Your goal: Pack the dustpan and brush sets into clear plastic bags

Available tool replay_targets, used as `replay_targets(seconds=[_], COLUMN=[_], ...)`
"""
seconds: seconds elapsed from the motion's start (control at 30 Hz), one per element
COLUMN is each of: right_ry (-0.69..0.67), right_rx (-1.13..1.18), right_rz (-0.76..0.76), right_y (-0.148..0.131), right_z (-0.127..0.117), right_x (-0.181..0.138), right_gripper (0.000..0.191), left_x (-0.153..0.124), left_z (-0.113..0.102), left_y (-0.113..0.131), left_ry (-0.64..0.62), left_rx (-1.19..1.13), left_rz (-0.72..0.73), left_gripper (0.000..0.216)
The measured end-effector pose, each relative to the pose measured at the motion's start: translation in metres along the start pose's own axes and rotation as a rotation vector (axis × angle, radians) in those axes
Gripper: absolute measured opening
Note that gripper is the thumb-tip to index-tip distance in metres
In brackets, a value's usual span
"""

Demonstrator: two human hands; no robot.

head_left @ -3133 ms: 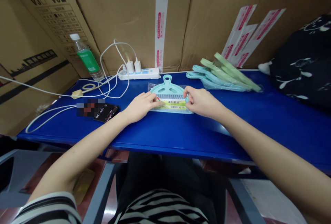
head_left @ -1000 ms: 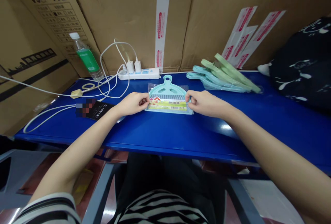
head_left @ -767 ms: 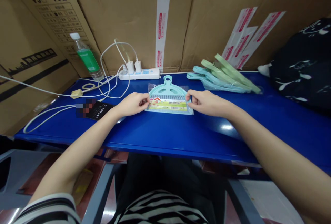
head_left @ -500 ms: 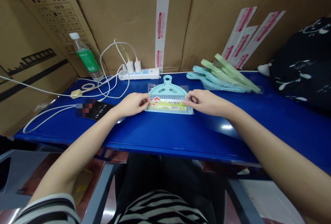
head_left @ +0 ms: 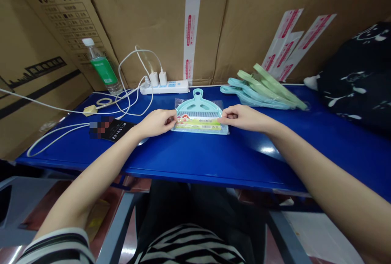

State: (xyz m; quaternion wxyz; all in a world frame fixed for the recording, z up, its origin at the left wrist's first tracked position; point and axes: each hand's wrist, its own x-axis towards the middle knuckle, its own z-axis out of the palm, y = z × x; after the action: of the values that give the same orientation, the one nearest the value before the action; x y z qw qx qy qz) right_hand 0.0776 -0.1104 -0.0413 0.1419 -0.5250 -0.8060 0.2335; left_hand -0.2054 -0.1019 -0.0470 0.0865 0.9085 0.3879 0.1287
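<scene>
A light-blue mini dustpan (head_left: 198,104) with a grey-bristled brush (head_left: 198,114) lies flat on the table in a clear plastic bag. Its round hanging loop points away from me. A yellow-green printed label (head_left: 198,123) crosses its lower part. My left hand (head_left: 159,122) is closed in a pinch at the label's left end. At the right end, my right hand (head_left: 240,117) pinches the label between thumb and fingertips. Whether the fingers hold the label alone or the bag film too, I cannot tell.
Bagged blue and green dustpans (head_left: 265,91) lie at the back right, beside a dark patterned cloth item (head_left: 360,77). A white power strip (head_left: 165,88) with cables, a bottle (head_left: 104,68) and a phone (head_left: 117,129) are on the left. Cardboard (head_left: 152,20) walls the back of the blue table (head_left: 189,154).
My right fingers have shifted slightly at the label's right end, and the label's surface looks more bent. My left hand and the dustpan stay in place.
</scene>
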Motion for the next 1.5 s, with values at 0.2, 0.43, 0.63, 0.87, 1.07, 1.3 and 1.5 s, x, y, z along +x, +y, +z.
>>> replay_targets(seconds=[0.2,0.43,0.63,0.87,1.07,1.3,1.5], right_ry=[0.108,0.154,0.097,0.191,0.171,0.176,0.141], right_rx=[-0.087,-0.200,-0.171,-0.334,-0.592,-0.866,-0.883], right_rz=[0.016,0.054,0.054,-0.191,-0.509,-0.580,-0.522], right_y=[-0.003,-0.005,-0.008,-0.010,-0.012,-0.030,-0.035], right_z=[0.000,0.007,0.006,0.010,0.014,0.024,0.026], right_x=[-0.003,-0.002,-0.001,0.000,-0.001,-0.008,-0.010], right_gripper=[0.023,0.020,0.012,0.009,0.034,0.042,0.045], left_x=[0.000,-0.001,-0.002,-0.001,0.001,0.003,0.006], left_z=[0.000,0.000,0.000,0.004,0.010,0.016,0.020], left_y=[0.000,0.002,0.004,0.011,0.022,0.030,0.030], left_ry=[-0.006,0.009,-0.011,0.108,-0.024,-0.029,-0.049], left_rx=[0.001,0.053,0.122,0.375,0.491,0.599,0.626], left_rz=[-0.014,-0.008,-0.047,0.183,0.324,0.289,0.276], left_gripper=[0.011,0.010,0.010,0.025,0.048,0.041,0.039])
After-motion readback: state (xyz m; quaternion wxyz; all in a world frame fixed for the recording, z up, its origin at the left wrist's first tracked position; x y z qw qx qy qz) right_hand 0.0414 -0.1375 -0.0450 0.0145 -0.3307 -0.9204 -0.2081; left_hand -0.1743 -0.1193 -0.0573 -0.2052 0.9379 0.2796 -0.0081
